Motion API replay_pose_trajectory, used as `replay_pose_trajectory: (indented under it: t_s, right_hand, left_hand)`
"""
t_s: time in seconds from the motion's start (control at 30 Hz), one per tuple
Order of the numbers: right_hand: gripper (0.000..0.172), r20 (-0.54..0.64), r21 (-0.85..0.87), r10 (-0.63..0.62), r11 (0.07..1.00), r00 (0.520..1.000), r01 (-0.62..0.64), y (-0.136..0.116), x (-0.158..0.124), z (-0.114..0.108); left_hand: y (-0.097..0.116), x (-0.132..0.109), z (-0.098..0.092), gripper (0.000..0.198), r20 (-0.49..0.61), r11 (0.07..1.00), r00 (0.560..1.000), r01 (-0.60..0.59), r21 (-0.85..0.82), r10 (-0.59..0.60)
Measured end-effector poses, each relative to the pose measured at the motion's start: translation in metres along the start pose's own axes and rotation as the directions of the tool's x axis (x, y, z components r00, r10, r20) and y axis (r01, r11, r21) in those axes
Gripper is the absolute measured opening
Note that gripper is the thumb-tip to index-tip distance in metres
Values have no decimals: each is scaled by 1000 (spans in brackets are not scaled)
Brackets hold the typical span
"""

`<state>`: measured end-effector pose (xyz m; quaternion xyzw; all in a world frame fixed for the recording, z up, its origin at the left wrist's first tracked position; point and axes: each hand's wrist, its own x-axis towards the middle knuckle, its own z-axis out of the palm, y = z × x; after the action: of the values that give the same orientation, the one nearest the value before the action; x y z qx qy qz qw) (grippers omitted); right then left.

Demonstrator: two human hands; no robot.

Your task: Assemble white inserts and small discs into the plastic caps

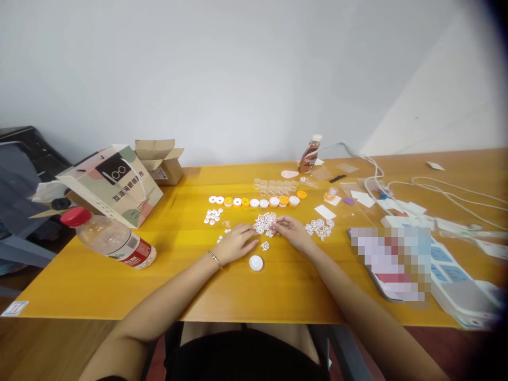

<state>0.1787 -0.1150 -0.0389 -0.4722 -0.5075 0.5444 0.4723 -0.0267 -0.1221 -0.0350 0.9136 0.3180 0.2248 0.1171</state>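
My left hand (237, 244) lies low over the table with its fingers stretched out, their tips by the left side of a pile of white openwork wheel-like pieces (262, 222). At the right side of that pile, my right hand (294, 234) has its thumb and fingers drawn together. What is between those fingertips, if anything, is too small to make out. One single openwork piece (265, 246) rests apart between the hands. Nearer to me is a round white cap-like piece (256, 263). Small white discs (213, 216) lie left of my left hand.
Behind the hands runs a row of white and orange rings (254, 202), with clear cups (275, 187) beyond. More openwork pieces (319, 228) lie right. Around stand a water bottle (111, 241), paper bag (119, 185), cardboard box (164, 164), coffee bottle (309, 154), phone (383, 270) and power strip (456, 280).
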Motion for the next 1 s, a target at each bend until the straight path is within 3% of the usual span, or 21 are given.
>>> replay_pose_trajectory:
  t_s: [0.17,0.33,0.5,0.67,0.77,0.87,1.0]
  right_hand:
    - [27,-46,102,40,994,998,-35,6,2,1]
    - [25,-61,185,86,980,994,-73,11,3,9]
    - [22,-61,252,137,961,989,-118,10,-3,18]
    - [22,-60,337,172,931,983,-142,4,-10,18]
    - [23,-22,390,218,900,976,-193,4,-11,20]
    - [20,32,376,254,893,967,-247,5,-8,27]
    - [18,153,337,218,905,964,-258,3,0,42]
  left_hand:
    - [9,10,2,28,127,995,992,24,-101,-11]
    - [12,24,8,36,231,998,973,32,-46,-21]
    - [16,28,13,16,259,1000,966,1,0,-1]
    - [11,17,3,16,220,998,974,55,27,-60]
    - [1,9,-10,24,118,986,990,88,-142,-71]
    - [-12,5,-22,23,24,913,989,143,-382,-145]
    - [-21,9,-32,22,-5,848,982,160,-505,-189]
